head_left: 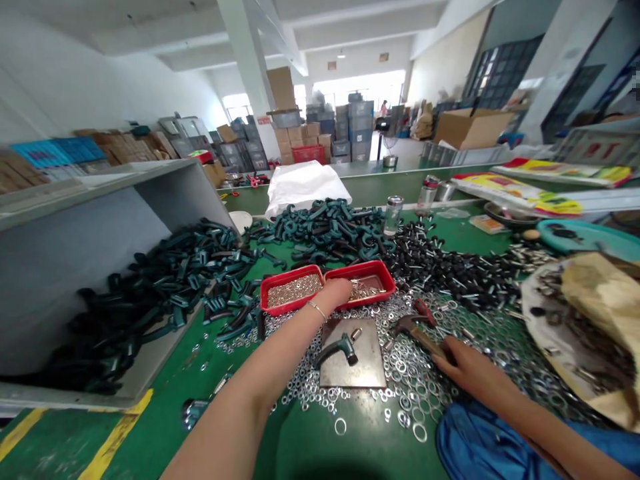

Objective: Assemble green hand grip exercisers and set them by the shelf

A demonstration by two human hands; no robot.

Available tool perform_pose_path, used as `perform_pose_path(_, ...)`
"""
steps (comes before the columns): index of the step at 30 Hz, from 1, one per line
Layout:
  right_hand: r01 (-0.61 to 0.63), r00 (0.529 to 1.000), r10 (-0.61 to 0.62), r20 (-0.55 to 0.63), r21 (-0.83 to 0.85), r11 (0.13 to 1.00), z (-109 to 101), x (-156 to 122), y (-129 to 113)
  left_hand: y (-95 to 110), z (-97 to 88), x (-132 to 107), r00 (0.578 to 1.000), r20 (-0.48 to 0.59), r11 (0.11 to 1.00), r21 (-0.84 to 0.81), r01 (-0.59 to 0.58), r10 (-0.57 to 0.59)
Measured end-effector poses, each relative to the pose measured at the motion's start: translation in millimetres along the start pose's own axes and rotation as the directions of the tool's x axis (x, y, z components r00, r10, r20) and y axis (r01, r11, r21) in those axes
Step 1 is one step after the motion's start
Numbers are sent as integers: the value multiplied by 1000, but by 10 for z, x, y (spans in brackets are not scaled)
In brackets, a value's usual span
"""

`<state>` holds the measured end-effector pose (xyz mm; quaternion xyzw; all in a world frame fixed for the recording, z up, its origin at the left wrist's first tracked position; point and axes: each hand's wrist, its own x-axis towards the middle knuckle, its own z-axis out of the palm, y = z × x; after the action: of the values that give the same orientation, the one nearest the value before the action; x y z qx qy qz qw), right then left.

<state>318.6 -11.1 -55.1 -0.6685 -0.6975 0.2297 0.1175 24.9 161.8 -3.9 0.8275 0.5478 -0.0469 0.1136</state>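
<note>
The fingers (344, 289) of my left hand (333, 295) curl down over the near rim of the right red tray (381, 272), their tips among the small silvery parts inside; I cannot tell whether they pinch anything. The fingers of my right hand (463, 365) are closed around the wooden handle of a hammer (411, 328), whose head lies low over the washers (407, 380), pointing left. Between my two arms a square steel plate (360, 370) lies flat on the tabletop (300, 447), and a teal handle piece (336, 349) rests on it beside a small metal stud. Loose washers ring the plate on every side. The left red tray (293, 291) touches the right one and is filled with fine metal bits. Behind the trays sits a heap of teal handles (325, 230), and to its right a spread of black knobs with screws (450, 270). A grey bin (75, 253) at far left spills more dark handles. A blue cloth (475, 443) lies under my right forearm.
</note>
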Motion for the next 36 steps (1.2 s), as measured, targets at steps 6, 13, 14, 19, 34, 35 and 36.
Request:
perform_pose_path(6,-394,885,73,459,657,643,-190,8,-287,2,-77,-154,969,-236,987,-156,30,-67)
perform_pose_path(13,-543,835,47,548,807,232,88,-182,-413,-52,343,-1013,905,-406,713,-672,-201,-128)
perform_pose_path(14,-498,863,55,503,826,263,121,-194,-441,-60,450,-1114,911,-381,657,-729,-192,-157)
perform_pose_path(19,-222,943,-66,327,762,608,50,-207,-752,-62,774,-1236,917,-309,726,-687,-31,-253)
perform_pose_path(34,204,934,-273,229,286,936,-85,-55,-902,-37,575,-1309,928,-318,954,-158,-255,196)
perform_pose_path(35,239,938,-292,185,265,934,-115,-77,-942,-16,581,-1344,931,-320,959,-162,-234,174)
perform_pose_path(36,257,943,-300,147,252,933,-146,-105,-992,7,599,-1387,937,-323,960,-194,-201,131)
